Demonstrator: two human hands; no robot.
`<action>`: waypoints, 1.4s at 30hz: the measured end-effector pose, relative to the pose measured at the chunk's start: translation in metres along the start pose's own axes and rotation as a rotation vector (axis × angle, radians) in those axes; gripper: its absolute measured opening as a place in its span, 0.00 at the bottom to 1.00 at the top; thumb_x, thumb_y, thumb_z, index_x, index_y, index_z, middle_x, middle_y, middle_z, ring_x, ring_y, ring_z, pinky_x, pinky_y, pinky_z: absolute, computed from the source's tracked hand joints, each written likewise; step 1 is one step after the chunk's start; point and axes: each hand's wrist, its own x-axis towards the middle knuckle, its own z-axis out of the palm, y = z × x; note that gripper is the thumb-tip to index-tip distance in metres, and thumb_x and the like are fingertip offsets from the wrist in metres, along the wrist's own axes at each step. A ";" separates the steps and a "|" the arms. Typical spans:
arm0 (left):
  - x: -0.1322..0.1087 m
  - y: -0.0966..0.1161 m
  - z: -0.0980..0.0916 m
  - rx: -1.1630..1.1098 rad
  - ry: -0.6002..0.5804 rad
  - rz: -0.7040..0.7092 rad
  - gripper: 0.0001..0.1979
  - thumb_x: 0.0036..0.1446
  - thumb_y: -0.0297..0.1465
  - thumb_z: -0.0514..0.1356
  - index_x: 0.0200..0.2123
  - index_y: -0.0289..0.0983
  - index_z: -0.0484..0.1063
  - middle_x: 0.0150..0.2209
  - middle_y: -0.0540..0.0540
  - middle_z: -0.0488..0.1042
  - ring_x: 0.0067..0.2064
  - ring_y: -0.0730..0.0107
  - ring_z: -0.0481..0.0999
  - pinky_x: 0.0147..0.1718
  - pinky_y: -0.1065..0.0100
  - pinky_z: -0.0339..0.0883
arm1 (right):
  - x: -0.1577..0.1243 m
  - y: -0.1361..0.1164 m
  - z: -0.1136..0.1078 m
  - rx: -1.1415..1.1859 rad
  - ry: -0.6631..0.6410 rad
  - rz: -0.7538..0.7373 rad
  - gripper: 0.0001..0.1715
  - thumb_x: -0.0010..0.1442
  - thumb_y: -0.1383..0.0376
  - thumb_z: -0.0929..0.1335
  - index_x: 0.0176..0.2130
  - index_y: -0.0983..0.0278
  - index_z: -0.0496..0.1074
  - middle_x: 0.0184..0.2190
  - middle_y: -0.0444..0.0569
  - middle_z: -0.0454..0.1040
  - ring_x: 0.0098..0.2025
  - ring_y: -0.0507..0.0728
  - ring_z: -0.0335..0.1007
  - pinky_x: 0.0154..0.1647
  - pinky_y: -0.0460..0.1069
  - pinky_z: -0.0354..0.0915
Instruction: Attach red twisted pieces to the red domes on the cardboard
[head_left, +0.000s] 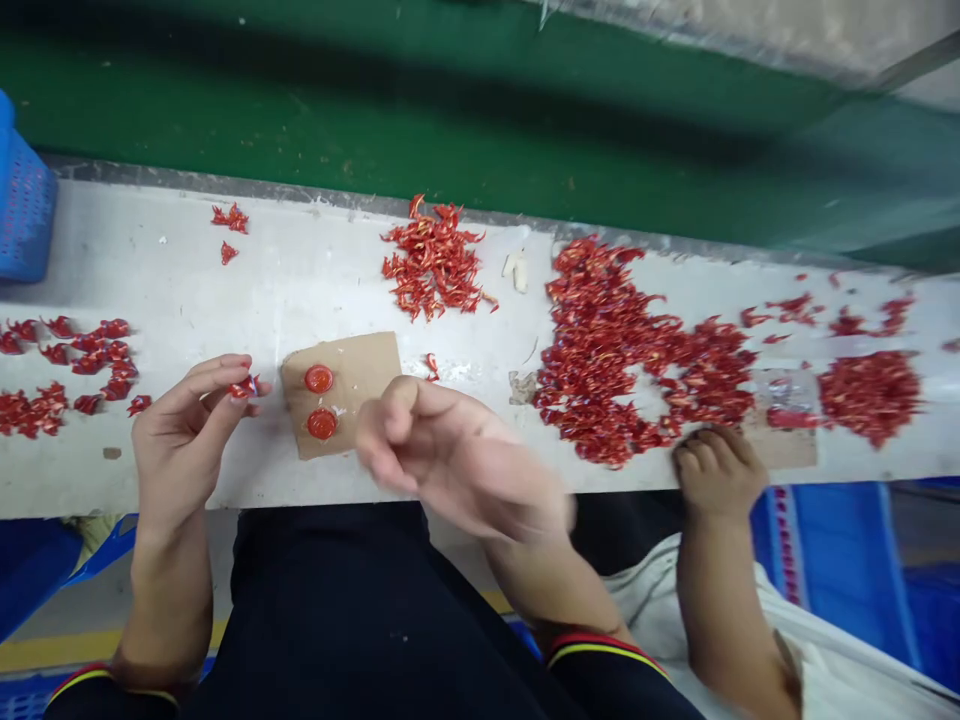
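Green upright panelling (450, 130) rises behind a long, white-topped table (315, 290), which runs across the whole view. Left of centre, near the table's near edge, lies a flat piece of brown cardboard (367, 370) bearing two round, glossy red discs, a farther disc (319, 378) and a nearer disc (322, 424), set apart. Just left of the cardboard, the left hand (180, 430) has its fingers pinched on a small, shiny red pointed piece (244, 387), above the table. The right hand (465, 460), blurred, overlaps the cardboard's right-hand edge in the view; its fingers are loosely curled, and whether they hold anything cannot be told. A compact heap of red pointed pieces (435, 262) lies near the far edge; a larger, spread heap (600, 350) lies to its right. Small red clusters (90, 350) lie towards the left, below a blue perforated plastic basket (26, 205) at the far edge. A co-worker's hand (720, 470) rests at the near edge, beside the larger heap.
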 end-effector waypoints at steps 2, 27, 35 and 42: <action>-0.001 -0.004 -0.005 -0.039 0.022 -0.042 0.08 0.54 0.27 0.71 0.39 0.40 0.84 0.47 0.44 0.81 0.37 0.67 0.83 0.33 0.70 0.78 | 0.016 0.011 -0.008 -0.284 0.116 -0.055 0.21 0.61 0.47 0.72 0.41 0.60 0.75 0.31 0.47 0.75 0.30 0.54 0.69 0.30 0.48 0.66; -0.019 -0.032 -0.009 -0.156 -0.131 -0.305 0.16 0.54 0.33 0.71 0.47 0.42 0.82 0.55 0.43 0.78 0.44 0.63 0.82 0.46 0.64 0.79 | 0.017 0.059 -0.167 -1.201 0.687 -0.196 0.17 0.62 0.62 0.63 0.37 0.62 0.80 0.40 0.55 0.75 0.43 0.61 0.73 0.42 0.54 0.69; -0.022 -0.033 -0.008 -0.117 -0.106 -0.333 0.18 0.55 0.34 0.71 0.50 0.40 0.80 0.45 0.42 0.83 0.41 0.64 0.82 0.45 0.64 0.79 | 0.030 0.057 -0.151 -0.979 0.867 0.181 0.24 0.55 0.45 0.70 0.32 0.64 0.77 0.26 0.51 0.79 0.28 0.59 0.74 0.33 0.52 0.66; -0.028 -0.028 -0.012 -0.154 -0.068 -0.338 0.16 0.56 0.34 0.71 0.48 0.40 0.81 0.48 0.41 0.82 0.41 0.65 0.82 0.44 0.65 0.79 | 0.036 0.038 -0.087 -0.427 0.507 0.071 0.23 0.53 0.46 0.75 0.32 0.63 0.76 0.21 0.45 0.74 0.20 0.53 0.66 0.21 0.48 0.65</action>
